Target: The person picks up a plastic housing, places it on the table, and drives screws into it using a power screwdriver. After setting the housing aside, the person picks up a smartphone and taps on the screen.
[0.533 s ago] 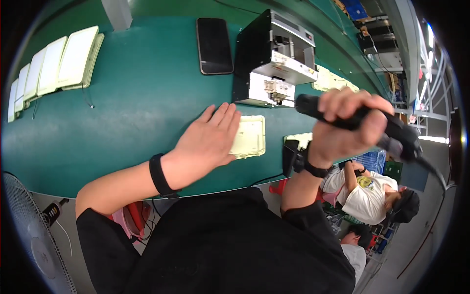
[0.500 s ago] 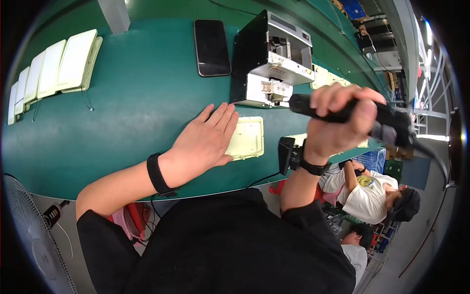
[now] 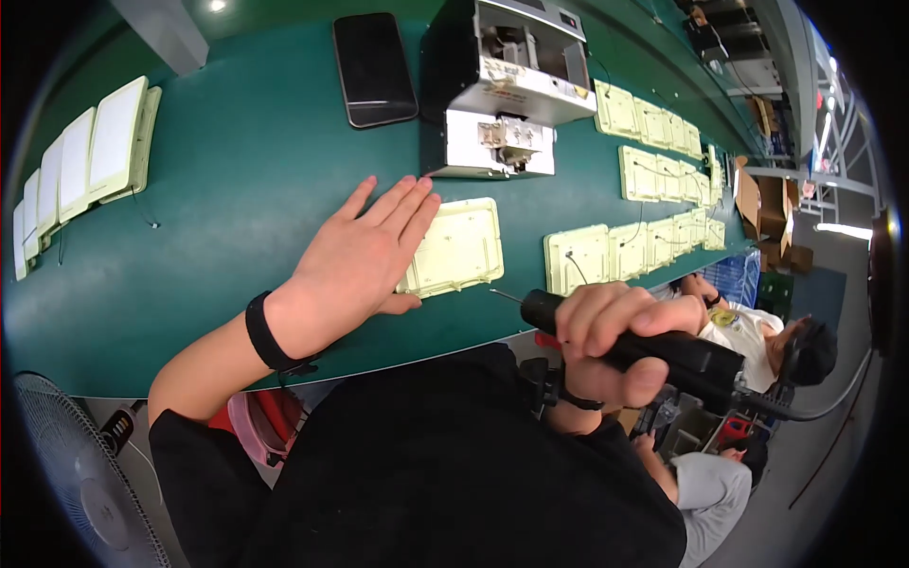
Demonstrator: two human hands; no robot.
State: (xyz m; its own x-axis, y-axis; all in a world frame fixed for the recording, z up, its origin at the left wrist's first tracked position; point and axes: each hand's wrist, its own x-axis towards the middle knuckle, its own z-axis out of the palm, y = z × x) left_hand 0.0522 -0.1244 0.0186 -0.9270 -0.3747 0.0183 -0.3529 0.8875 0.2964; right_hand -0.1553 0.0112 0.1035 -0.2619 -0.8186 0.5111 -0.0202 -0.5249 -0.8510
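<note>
My left hand [image 3: 365, 251] lies flat, fingers stretched out, over the left part of a pale yellow-green plastic housing [image 3: 464, 246]. This shallow rectangular shell rests on the green table with its inner side up. My right hand [image 3: 606, 331] is wrapped round a black electric screwdriver [image 3: 696, 364] with a cable at its rear end. The screwdriver is tilted, its thin bit pointing left, close to the housing's near right corner. Whether the bit touches the housing, or carries a screw, I cannot tell.
A black and silver machine like a screw feeder [image 3: 516, 142] stands beyond the housing, beside a dark phone [image 3: 374, 71]. Several similar housings [image 3: 578, 256] lie in rows at right; white-faced panels [image 3: 118, 137] lie at left. A fan [image 3: 90, 473] stands lower left; people [image 3: 748, 331] sit at right.
My right hand has brought the screwdriver from beside the feeder's front down toward me and the housing's near right corner. My left hand stays on the housing. The whole view has shifted.
</note>
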